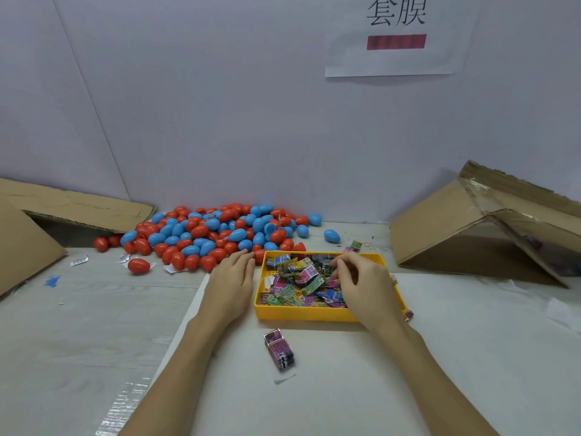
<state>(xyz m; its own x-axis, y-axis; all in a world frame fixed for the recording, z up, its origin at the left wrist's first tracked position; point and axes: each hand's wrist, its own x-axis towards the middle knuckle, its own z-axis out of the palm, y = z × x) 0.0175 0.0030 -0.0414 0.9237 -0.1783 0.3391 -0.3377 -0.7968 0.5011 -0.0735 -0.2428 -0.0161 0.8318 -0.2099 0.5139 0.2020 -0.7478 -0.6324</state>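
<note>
A yellow tray (301,313) sits mid-table, filled with several small colourful packets (306,280). My right hand (361,283) hovers over the tray's right half with fingers curled down among the packets; whether it pinches one I cannot tell. My left hand (231,283) lies flat on the table just left of the tray, fingers straight and pointing toward a pile of red and blue plastic eggs (213,234). One purple packet (279,349) lies alone on the table in front of the tray.
A tilted cardboard box (471,228) lies at the right, and cardboard flaps (63,206) lie at the left. A single red egg (139,265) and a blue egg (332,236) sit apart from the pile. A paper sign (396,36) hangs on the back wall.
</note>
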